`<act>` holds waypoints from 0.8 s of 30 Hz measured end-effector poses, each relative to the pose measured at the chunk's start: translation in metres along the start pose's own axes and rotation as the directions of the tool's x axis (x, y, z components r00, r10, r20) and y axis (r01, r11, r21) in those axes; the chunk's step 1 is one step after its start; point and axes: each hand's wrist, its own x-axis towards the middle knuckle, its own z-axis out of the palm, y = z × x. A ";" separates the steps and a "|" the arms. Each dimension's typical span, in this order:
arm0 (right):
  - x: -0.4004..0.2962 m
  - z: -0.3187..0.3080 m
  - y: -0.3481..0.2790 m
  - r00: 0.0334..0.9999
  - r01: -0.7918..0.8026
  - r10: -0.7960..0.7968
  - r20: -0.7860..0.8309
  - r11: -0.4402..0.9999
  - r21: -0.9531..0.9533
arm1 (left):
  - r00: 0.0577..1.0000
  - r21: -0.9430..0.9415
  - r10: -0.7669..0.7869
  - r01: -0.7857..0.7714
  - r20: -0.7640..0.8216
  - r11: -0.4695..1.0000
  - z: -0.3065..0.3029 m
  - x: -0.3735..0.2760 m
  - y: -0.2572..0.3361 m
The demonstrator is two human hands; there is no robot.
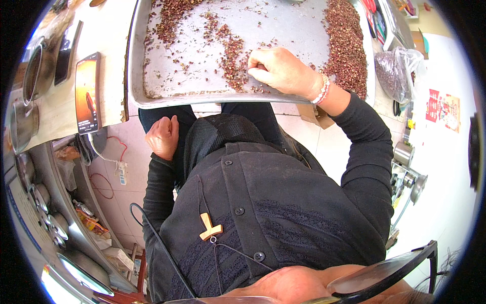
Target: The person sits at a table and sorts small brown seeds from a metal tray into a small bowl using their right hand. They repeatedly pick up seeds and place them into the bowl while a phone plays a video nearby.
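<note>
My right hand is over a shallow metal tray, its fingers curled beside a loose strip of dried Sichuan peppercorns. Its palm is hidden, so whether it holds any cannot be told. A beaded bracelet circles that wrist. Along the tray's right side runs a thick bank of reddish-brown peppercorns. Another heap lies at the far left, with loose grains and stems scattered around it. My left hand rests at my thigh below the tray's near edge, curled into a fist with nothing visible in it.
Left of the tray, a lit phone stands on the table with a white cable plugged in. A dark flat device and metal pots are beyond it. At right sits a clear plastic bag of dark contents.
</note>
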 end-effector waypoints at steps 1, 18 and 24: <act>0.001 0.000 -0.002 1.000 0.008 -0.008 0.001 1.000 -0.006 | 1.000 0.001 -0.002 0.002 -0.002 1.000 0.000 0.000 0.001; -0.025 -0.033 0.003 0.873 -0.486 0.320 0.369 0.495 0.721 | 0.999 -0.013 -0.013 0.013 0.033 1.000 0.002 0.000 -0.002; -0.015 -0.014 -0.012 0.968 -0.002 -0.068 0.244 0.961 0.276 | 0.999 -0.012 -0.007 0.008 0.045 1.000 0.002 0.005 0.001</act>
